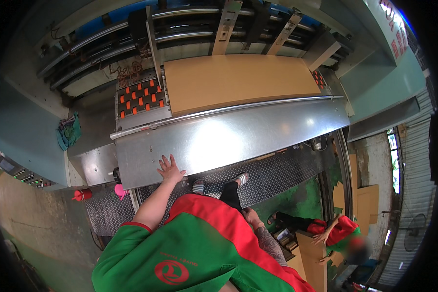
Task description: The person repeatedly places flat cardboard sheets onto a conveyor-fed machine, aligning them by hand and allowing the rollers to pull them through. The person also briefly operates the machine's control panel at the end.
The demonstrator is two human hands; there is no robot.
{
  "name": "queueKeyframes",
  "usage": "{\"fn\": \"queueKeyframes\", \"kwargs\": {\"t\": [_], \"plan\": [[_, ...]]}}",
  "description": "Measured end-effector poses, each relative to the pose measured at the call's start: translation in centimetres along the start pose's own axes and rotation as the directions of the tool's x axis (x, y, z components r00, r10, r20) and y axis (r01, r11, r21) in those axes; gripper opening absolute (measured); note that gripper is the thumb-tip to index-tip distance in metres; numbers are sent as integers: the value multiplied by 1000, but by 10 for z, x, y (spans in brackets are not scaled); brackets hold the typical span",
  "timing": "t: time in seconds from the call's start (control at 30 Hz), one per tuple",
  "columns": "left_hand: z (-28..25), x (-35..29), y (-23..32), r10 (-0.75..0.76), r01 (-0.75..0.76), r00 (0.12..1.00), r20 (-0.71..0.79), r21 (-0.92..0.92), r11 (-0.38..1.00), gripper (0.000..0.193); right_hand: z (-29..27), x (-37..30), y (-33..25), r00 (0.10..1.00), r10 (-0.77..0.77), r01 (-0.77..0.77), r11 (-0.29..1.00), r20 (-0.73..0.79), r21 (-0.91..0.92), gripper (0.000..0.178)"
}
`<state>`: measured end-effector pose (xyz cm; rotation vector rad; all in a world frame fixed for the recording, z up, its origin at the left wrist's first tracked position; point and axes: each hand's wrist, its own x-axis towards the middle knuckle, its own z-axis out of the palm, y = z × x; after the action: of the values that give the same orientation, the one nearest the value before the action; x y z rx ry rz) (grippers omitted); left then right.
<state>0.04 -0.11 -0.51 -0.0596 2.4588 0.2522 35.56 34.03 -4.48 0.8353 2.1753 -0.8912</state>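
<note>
My left hand [171,170] lies with spread fingers on the near left part of a shiny metal feed table [146,151]. Nothing is in it. Down by my dark trouser leg hangs my right hand [251,216], below the table's front edge; its fingers are mostly hidden, so its grip does not show. Beyond the table's round metal bar [219,112], a large brown cardboard sheet [238,80] lies flat inside the machine, apart from both hands. Upright metal guides [227,29] stand at its far edge. Orange rollers [141,97] show to its left.
A control panel [22,170] is at the far left, with a crumpled cloth [69,132] nearby. A red container [82,195] and a pink object [120,191] are by the table's left end. At right, a co-worker [336,233] handles cardboard [312,260]. I stand on patterned metal plating [277,180].
</note>
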Motion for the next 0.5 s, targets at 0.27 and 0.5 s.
{"fn": "queueKeyframes", "kwargs": {"t": [0.27,0.5], "plan": [[-1,-1,0,7,-6,1000,-24,12,1000,126,1,-3,-3,1000,-14,15,1000,-14,27,51],[-2,-2,1,-6,6,1000,3,10,1000,127,0,-5,-5,998,55,-55,998,-8,32,51]]}}
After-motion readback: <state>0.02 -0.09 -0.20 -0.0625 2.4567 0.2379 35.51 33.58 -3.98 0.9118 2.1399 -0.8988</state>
